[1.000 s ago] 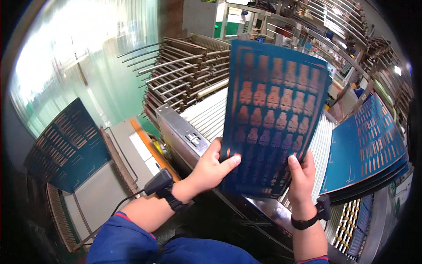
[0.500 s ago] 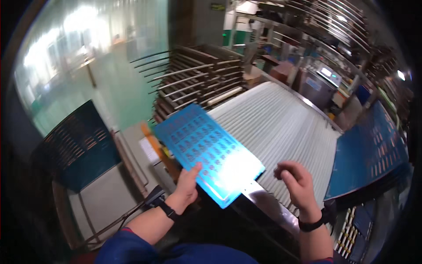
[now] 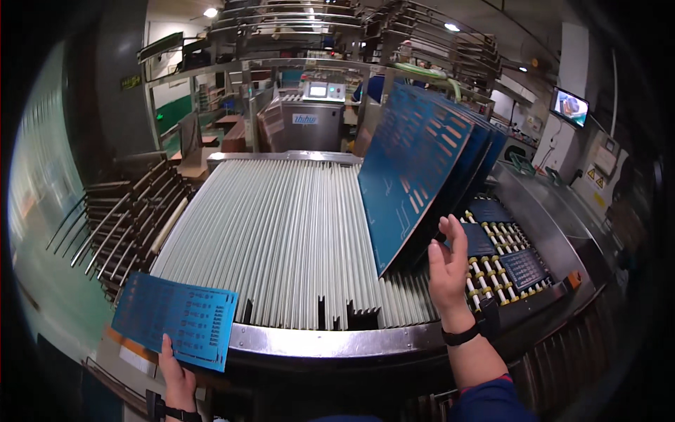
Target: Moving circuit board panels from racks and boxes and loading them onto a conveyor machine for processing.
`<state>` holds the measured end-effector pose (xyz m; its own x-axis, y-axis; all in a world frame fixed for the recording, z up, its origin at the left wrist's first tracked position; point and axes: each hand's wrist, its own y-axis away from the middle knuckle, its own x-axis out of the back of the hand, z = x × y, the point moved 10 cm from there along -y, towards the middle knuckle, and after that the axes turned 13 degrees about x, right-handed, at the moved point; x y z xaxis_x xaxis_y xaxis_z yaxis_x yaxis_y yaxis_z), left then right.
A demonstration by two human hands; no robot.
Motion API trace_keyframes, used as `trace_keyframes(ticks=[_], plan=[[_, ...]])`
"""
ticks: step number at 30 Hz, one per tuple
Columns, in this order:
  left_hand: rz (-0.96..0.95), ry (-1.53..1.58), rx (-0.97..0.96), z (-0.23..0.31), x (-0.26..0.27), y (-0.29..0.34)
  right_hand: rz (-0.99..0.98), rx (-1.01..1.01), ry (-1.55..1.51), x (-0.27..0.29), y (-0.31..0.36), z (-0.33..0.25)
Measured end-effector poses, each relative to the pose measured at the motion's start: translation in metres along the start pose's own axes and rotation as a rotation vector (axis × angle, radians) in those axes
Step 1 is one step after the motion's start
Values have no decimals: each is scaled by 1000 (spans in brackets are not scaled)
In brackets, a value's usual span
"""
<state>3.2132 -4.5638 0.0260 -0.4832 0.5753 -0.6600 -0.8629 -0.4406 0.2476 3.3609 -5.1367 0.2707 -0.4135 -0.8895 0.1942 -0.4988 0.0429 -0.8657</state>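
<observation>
A blue circuit board panel (image 3: 176,320) with rows of printed patterns is in my left hand (image 3: 176,383), its thumb lying over the lower edge. It is tilted at the front left corner of a white ribbed rack (image 3: 281,232). My right hand (image 3: 448,271) is raised and empty, thumb and fingers apart, just in front of the large blue panels (image 3: 415,169). Those panels lean upright in the right part of the rack, several one behind another. The fingers under the left-hand panel are hidden.
Right of the rack, a roller conveyor (image 3: 499,274) with yellow wheels carries small dark panels. A metal rail (image 3: 337,341) edges the rack's front. Metal rod racks (image 3: 119,225) stand at the left. A control box with a lit screen (image 3: 318,91) is behind.
My view has swung to the right. The held panel now sits at the lower left of the view, still in my left hand. My right hand has opened and is by the large panels.
</observation>
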Motion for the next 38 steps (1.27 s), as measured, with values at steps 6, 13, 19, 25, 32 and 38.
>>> trace_keyframes(ticks=[6,13,19,25,32,38], plan=[[-74,84,98,-5,1,7,110,146,351,-21,-25,-8],[97,27,113,13,47,64,256,208,411,-30,-33,-2],[89,-19,29,47,78,121,242,-60,255,-53,-41,48],[61,-57,-124,87,56,152,303,-71,469,-54,-58,63],[126,-245,-248,131,59,175,388,48,431,-27,-87,7],[140,-321,-576,199,87,218,89,129,-609,-91,-97,-22]])
